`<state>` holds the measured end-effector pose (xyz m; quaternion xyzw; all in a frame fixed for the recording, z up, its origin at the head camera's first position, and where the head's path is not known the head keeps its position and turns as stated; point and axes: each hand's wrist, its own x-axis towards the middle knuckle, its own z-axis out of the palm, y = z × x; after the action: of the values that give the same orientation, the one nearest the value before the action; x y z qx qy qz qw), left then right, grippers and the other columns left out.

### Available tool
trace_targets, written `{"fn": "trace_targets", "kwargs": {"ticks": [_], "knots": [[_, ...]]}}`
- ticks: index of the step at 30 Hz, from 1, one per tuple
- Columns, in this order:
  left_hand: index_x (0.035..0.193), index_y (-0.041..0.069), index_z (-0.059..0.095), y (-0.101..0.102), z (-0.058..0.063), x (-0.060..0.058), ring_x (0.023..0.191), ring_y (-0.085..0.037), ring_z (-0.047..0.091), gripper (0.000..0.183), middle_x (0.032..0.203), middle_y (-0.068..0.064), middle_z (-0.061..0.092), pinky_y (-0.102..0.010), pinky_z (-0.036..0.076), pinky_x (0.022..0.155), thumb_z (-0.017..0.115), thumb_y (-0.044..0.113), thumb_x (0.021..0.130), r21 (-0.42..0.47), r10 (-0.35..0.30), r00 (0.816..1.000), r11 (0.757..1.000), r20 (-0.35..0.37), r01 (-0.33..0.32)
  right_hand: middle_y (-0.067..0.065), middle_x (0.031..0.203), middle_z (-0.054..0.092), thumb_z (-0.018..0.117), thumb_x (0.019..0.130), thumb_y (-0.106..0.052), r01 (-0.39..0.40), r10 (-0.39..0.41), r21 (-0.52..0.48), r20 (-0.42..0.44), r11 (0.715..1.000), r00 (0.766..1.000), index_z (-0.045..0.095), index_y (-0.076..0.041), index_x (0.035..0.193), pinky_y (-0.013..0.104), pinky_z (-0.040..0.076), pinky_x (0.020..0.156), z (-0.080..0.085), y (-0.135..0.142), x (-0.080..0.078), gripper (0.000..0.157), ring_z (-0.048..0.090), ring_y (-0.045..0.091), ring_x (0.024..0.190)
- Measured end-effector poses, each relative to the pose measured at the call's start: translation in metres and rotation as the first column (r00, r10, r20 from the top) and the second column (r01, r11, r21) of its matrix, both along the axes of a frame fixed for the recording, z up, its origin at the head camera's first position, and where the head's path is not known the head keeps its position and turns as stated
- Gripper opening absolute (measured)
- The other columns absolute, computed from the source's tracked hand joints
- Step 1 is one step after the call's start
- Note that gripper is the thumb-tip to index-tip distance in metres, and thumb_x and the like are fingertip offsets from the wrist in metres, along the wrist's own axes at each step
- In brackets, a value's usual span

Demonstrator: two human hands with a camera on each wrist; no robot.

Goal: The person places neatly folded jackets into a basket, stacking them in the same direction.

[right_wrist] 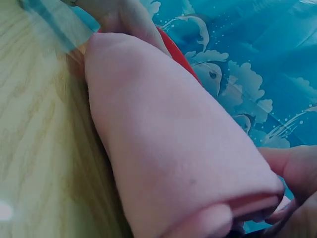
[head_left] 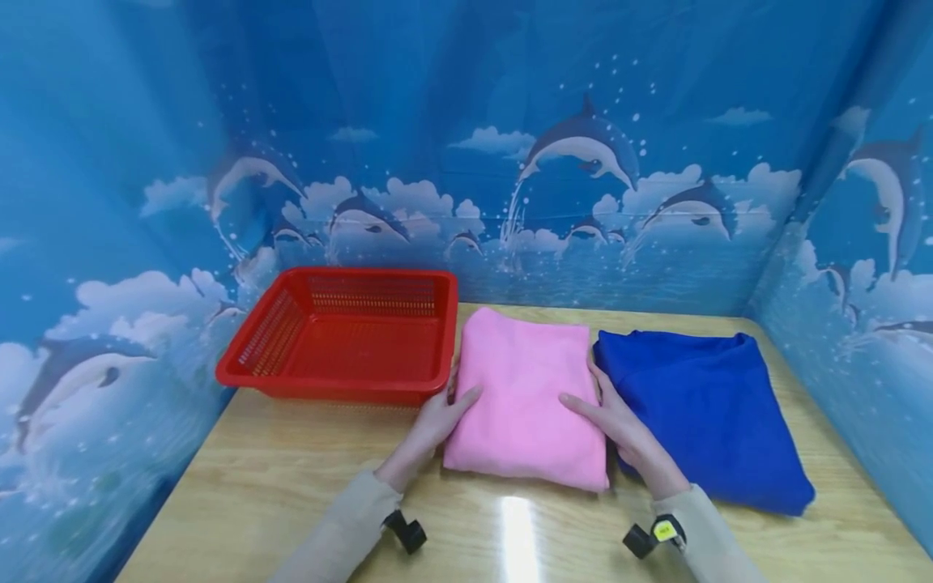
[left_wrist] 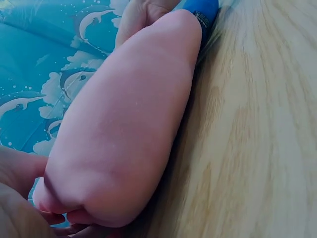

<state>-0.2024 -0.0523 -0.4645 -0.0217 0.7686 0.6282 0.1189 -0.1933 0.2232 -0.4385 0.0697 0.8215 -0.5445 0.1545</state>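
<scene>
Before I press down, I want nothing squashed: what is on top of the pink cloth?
The left hand and right hand rest thumbs on the pink cloth; nothing else shows there. Cloth beneath the thumbs is covered.

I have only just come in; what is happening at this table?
A person holds a folded pink cloth by its two sides, the left hand on one side and the right hand on the other, with thumbs on top. To its left, a red basket stands on the wooden table; to its right lies a folded blue cloth.
</scene>
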Motion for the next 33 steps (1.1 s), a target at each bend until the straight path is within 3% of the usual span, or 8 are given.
{"fn": "trace_targets", "kwargs": {"ticks": [9,14,21,25,27,29,33], "knots": [[0.146,0.017,0.027,0.009,0.005,0.006,0.13,-0.031,0.037,0.073,0.145,-0.016,0.033,-0.045,0.034,0.103,0.063,0.037,0.086,0.155,0.027,0.998,0.988,-0.055,-0.019,0.021,0.151,0.009,0.063,0.078,-0.055,0.036,-0.034,0.032,-0.054,0.999,0.998,-0.005,-0.021,0.149,0.057,0.034,0.098,0.021,0.005,0.008,0.104,0.026,0.042,0.13],[0.145,0.014,0.029,0.016,0.014,0.009,0.131,-0.026,0.035,0.066,0.146,-0.011,0.033,-0.043,0.032,0.105,0.06,0.032,0.089,0.174,0.008,0.992,0.985,-0.124,0.014,0.022,0.15,0.011,0.06,0.08,-0.056,0.022,-0.019,0.047,-0.064,0.999,0.998,-0.005,-0.022,0.149,0.052,0.042,0.092,0.035,0.012,0.012,0.101,0.033,0.041,0.126],[0.146,0.021,0.023,0.02,0.048,0.016,0.132,-0.019,0.035,0.064,0.147,-0.003,0.032,-0.041,0.033,0.105,0.053,0.036,0.092,0.068,-0.106,0.974,0.99,-0.2,0.122,0.023,0.146,0.02,0.058,0.083,-0.053,0.011,-0.01,0.016,-0.101,1.0,0.995,-0.002,-0.023,0.149,0.038,0.051,0.077,0.054,0.025,0.016,0.094,0.052,0.035,0.108],[0.146,0.021,0.022,0.016,0.083,0.024,0.126,-0.02,0.042,0.064,0.142,-0.006,0.038,-0.04,0.04,0.1,0.053,0.035,0.092,0.034,-0.158,0.968,0.985,-0.197,0.167,0.024,0.138,0.035,0.057,0.085,-0.05,-0.003,0.0,-0.026,-0.126,1.0,0.992,-0.001,-0.024,0.149,0.039,0.054,0.071,0.068,0.027,0.016,0.09,0.063,0.026,0.091],[0.146,0.018,0.023,0.013,0.096,0.022,0.119,-0.021,0.049,0.064,0.137,-0.009,0.044,-0.038,0.044,0.095,0.054,0.032,0.092,0.027,-0.172,0.965,0.983,-0.196,0.181,0.024,0.131,0.041,0.057,0.086,-0.049,-0.013,0.007,-0.045,-0.136,0.999,0.991,-0.001,-0.026,0.149,0.04,0.055,0.068,0.074,0.026,0.015,0.088,0.066,0.024,0.082],[0.146,0.019,0.022,0.01,0.102,0.017,0.113,-0.023,0.053,0.066,0.132,-0.011,0.047,-0.038,0.048,0.09,0.056,0.032,0.091,0.027,-0.171,0.965,0.983,-0.197,0.18,0.024,0.128,0.045,0.057,0.086,-0.048,-0.021,0.012,-0.059,-0.146,0.998,0.989,0.0,-0.028,0.149,0.041,0.055,0.067,0.079,0.024,0.013,0.086,0.066,0.023,0.079],[0.145,0.032,0.019,0.004,0.095,0.001,0.107,-0.022,0.056,0.073,0.129,-0.007,0.047,-0.037,0.053,0.079,0.061,0.037,0.087,0.027,-0.123,0.972,0.991,-0.201,0.131,0.023,0.128,0.043,0.057,0.087,-0.048,-0.028,0.015,-0.074,-0.168,0.997,0.986,-0.001,-0.028,0.148,0.04,0.055,0.067,0.086,0.017,0.009,0.087,0.066,0.023,0.079]]}}
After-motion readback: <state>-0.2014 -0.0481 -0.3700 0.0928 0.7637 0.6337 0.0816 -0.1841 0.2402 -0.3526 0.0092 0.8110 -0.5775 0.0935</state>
